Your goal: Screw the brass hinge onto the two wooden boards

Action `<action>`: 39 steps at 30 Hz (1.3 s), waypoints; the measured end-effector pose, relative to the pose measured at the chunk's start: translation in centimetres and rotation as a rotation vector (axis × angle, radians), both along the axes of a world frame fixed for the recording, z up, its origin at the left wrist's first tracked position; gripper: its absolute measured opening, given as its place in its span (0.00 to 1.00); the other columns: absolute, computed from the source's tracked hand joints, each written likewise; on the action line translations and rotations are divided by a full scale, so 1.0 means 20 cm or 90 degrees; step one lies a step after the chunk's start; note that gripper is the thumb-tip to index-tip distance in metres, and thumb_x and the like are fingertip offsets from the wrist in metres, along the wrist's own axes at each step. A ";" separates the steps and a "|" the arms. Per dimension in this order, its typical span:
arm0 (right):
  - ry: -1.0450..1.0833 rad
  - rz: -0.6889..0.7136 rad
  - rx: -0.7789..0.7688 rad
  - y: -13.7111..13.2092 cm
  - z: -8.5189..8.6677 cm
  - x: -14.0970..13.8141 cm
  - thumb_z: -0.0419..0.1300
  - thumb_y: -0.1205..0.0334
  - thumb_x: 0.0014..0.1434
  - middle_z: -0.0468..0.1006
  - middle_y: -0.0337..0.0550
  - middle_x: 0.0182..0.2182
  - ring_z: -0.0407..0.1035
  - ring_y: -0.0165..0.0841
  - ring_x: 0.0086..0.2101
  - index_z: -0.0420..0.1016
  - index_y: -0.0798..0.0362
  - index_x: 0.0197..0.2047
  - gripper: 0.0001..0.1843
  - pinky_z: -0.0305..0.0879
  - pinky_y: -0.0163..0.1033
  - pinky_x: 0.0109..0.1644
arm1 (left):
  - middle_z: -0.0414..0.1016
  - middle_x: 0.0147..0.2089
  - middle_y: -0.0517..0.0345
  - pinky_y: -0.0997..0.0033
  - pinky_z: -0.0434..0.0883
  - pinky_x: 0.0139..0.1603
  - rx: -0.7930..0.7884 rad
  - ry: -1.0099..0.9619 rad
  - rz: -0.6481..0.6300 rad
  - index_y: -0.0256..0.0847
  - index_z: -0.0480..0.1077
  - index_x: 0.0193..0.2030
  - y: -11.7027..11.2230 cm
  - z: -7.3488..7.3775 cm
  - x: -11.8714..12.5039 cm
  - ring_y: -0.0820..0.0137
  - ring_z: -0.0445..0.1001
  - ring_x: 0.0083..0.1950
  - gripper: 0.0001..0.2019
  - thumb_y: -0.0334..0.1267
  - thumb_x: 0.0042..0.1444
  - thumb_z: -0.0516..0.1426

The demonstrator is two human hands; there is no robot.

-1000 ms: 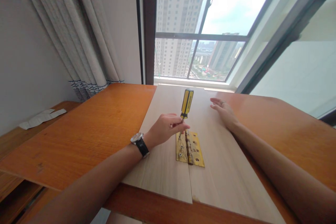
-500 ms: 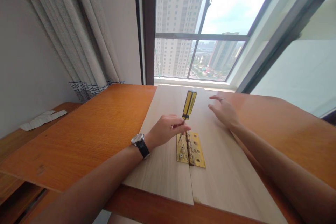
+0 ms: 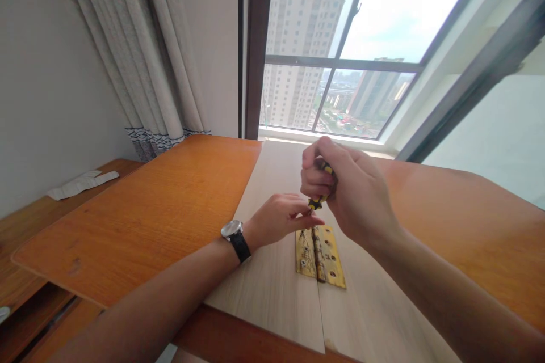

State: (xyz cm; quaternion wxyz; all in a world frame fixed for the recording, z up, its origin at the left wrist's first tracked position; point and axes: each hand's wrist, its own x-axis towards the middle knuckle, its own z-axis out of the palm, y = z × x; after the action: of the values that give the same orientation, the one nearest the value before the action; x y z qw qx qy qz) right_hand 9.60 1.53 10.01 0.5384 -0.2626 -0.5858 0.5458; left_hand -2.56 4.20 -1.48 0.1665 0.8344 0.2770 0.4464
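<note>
My right hand [image 3: 344, 187] is wrapped round the yellow and black handle of a screwdriver [image 3: 315, 203], which stands nearly upright. Just below the handle, the fingers of my left hand [image 3: 281, 215] pinch the screwdriver's shaft; the tip is hidden behind them. Under my hands lies a worn brass-coloured hinge [image 3: 332, 258], opened flat. Its knuckle runs along the seam between two pale wood boards [image 3: 272, 295]. A screw head shows in the left leaf, and several holes are visible in the right leaf.
The boards rest on an orange-brown wooden table [image 3: 187, 193]. A white paper strip [image 3: 83, 184] lies on a lower surface at the left. Grey curtains [image 3: 157, 57] hang behind, beside a window [image 3: 340, 62] at the far edge.
My right hand has come in from the right and closed round the screwdriver handle. My left hand still pinches the shaft. The view has shifted slightly.
</note>
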 end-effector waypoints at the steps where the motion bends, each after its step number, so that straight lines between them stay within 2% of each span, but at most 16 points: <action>1: 0.004 0.027 -0.021 0.01 0.00 0.00 0.65 0.52 0.61 0.48 0.26 0.14 0.42 0.21 0.16 0.68 0.53 0.21 0.21 0.39 0.31 0.18 | 0.69 0.24 0.62 0.75 0.62 0.30 0.004 -0.002 -0.008 0.37 0.66 0.22 0.00 0.00 0.00 0.76 0.65 0.27 0.25 0.53 0.66 0.58; 5: -0.062 0.311 -0.037 0.07 0.01 0.04 0.62 0.52 0.62 0.45 0.24 0.12 0.38 0.21 0.14 0.71 0.53 0.23 0.19 0.37 0.32 0.16 | 0.72 0.25 0.60 0.75 0.65 0.33 -0.011 0.001 -0.038 0.37 0.68 0.23 -0.03 0.02 -0.01 0.74 0.68 0.28 0.24 0.50 0.67 0.58; 7: -0.052 0.361 -0.029 0.09 0.01 0.04 0.62 0.53 0.62 0.46 0.24 0.13 0.37 0.21 0.15 0.73 0.53 0.26 0.16 0.37 0.31 0.17 | 0.75 0.27 0.58 0.74 0.67 0.35 -0.039 0.014 -0.048 0.37 0.71 0.25 -0.03 0.03 -0.01 0.73 0.72 0.30 0.22 0.48 0.68 0.57; 9: -0.016 0.285 -0.034 0.10 0.00 0.03 0.62 0.57 0.62 0.49 0.24 0.14 0.39 0.21 0.16 0.73 0.53 0.29 0.12 0.38 0.29 0.18 | 0.78 0.28 0.57 0.75 0.69 0.37 -0.062 0.017 -0.047 0.36 0.74 0.27 -0.03 0.03 -0.01 0.73 0.75 0.32 0.20 0.44 0.69 0.57; 13: 0.011 0.031 -0.047 0.09 0.00 -0.03 0.60 0.64 0.61 0.61 0.30 0.17 0.55 0.23 0.18 0.74 0.54 0.32 0.06 0.52 0.29 0.21 | 0.80 0.30 0.57 0.75 0.70 0.41 -0.082 0.018 -0.030 0.36 0.75 0.28 -0.02 0.03 0.00 0.73 0.76 0.33 0.20 0.42 0.71 0.55; 14: 0.026 -0.015 -0.045 0.08 0.00 -0.04 0.61 0.64 0.61 0.61 0.31 0.18 0.56 0.23 0.18 0.73 0.54 0.31 0.07 0.53 0.29 0.21 | 0.80 0.30 0.57 0.75 0.70 0.41 -0.083 0.019 -0.031 0.37 0.75 0.28 -0.02 0.03 0.00 0.73 0.76 0.33 0.21 0.43 0.71 0.54; 17: 0.086 -0.059 -0.036 0.03 0.00 -0.05 0.63 0.60 0.61 0.52 0.27 0.16 0.45 0.21 0.16 0.68 0.52 0.26 0.13 0.44 0.29 0.18 | 0.78 0.27 0.57 0.75 0.69 0.37 -0.087 0.022 -0.053 0.36 0.72 0.25 -0.01 0.02 0.00 0.73 0.74 0.31 0.23 0.46 0.71 0.54; 19: 0.068 0.025 -0.038 0.02 0.00 -0.02 0.64 0.54 0.61 0.47 0.24 0.14 0.38 0.21 0.15 0.65 0.51 0.24 0.18 0.38 0.30 0.17 | 0.76 0.27 0.57 0.75 0.68 0.36 -0.088 0.030 -0.070 0.37 0.70 0.25 -0.02 0.03 -0.01 0.73 0.73 0.30 0.23 0.47 0.69 0.56; 22: -0.044 0.324 -0.036 0.05 0.00 0.05 0.63 0.52 0.63 0.45 0.23 0.12 0.36 0.21 0.14 0.67 0.51 0.24 0.19 0.38 0.31 0.16 | 0.78 0.32 0.56 0.74 0.70 0.39 -0.103 0.023 -0.103 0.37 0.72 0.31 -0.04 0.04 -0.01 0.72 0.74 0.34 0.17 0.43 0.69 0.55; 23: -0.037 0.404 -0.017 0.06 0.00 0.07 0.62 0.51 0.64 0.44 0.23 0.12 0.36 0.21 0.13 0.68 0.51 0.26 0.18 0.38 0.31 0.16 | 0.79 0.33 0.56 0.73 0.70 0.40 -0.111 0.015 -0.116 0.37 0.73 0.34 -0.05 0.05 -0.02 0.71 0.74 0.35 0.15 0.42 0.70 0.54; 25: -0.010 0.453 0.006 0.09 -0.01 0.10 0.59 0.52 0.66 0.43 0.22 0.12 0.35 0.22 0.13 0.69 0.50 0.28 0.17 0.38 0.30 0.16 | 0.79 0.36 0.54 0.72 0.71 0.42 -0.135 -0.011 -0.142 0.36 0.73 0.38 -0.06 0.06 -0.02 0.71 0.75 0.36 0.14 0.40 0.71 0.51; 28: 0.014 0.328 0.008 0.10 -0.02 0.09 0.59 0.51 0.67 0.45 0.23 0.15 0.36 0.22 0.15 0.70 0.50 0.31 0.15 0.40 0.30 0.18 | 0.81 0.38 0.52 0.72 0.72 0.46 -0.180 -0.036 -0.159 0.36 0.74 0.37 -0.07 0.08 -0.02 0.70 0.77 0.39 0.18 0.42 0.72 0.48; 31: 0.004 0.166 0.035 0.08 -0.05 0.06 0.61 0.44 0.65 0.61 0.29 0.22 0.54 0.24 0.19 0.73 0.49 0.38 0.16 0.54 0.31 0.23 | 0.83 0.36 0.53 0.72 0.72 0.47 -0.211 -0.028 -0.154 0.37 0.74 0.35 -0.06 0.08 -0.02 0.70 0.78 0.39 0.19 0.43 0.73 0.48; 32: -0.005 0.124 0.053 0.07 -0.07 0.06 0.61 0.40 0.63 0.66 0.33 0.27 0.61 0.26 0.23 0.74 0.48 0.40 0.19 0.60 0.33 0.27 | 0.83 0.36 0.54 0.72 0.72 0.47 -0.213 -0.028 -0.152 0.37 0.75 0.35 -0.06 0.08 -0.02 0.70 0.78 0.39 0.19 0.42 0.72 0.49; 34: -0.022 0.040 0.089 0.05 -0.11 0.07 0.63 0.35 0.59 0.72 0.37 0.34 0.68 0.29 0.32 0.75 0.48 0.42 0.24 0.67 0.36 0.34 | 0.83 0.35 0.55 0.72 0.72 0.47 -0.202 -0.041 -0.146 0.38 0.75 0.33 -0.05 0.08 -0.02 0.69 0.78 0.39 0.18 0.41 0.72 0.51; 39: 0.001 -0.160 0.089 0.03 -0.22 0.15 0.73 0.43 0.52 0.77 0.37 0.34 0.72 0.32 0.34 0.76 0.46 0.42 0.21 0.70 0.38 0.38 | 0.82 0.35 0.56 0.74 0.71 0.47 -0.152 -0.060 -0.115 0.37 0.76 0.31 -0.05 0.07 -0.02 0.71 0.77 0.38 0.16 0.37 0.70 0.54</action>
State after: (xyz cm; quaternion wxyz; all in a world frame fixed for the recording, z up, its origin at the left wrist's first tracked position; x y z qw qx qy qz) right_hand 12.61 2.12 5.56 0.6198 -0.2955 -0.5847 0.4320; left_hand -3.01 3.22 -0.04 0.3170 0.8082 0.2436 0.4323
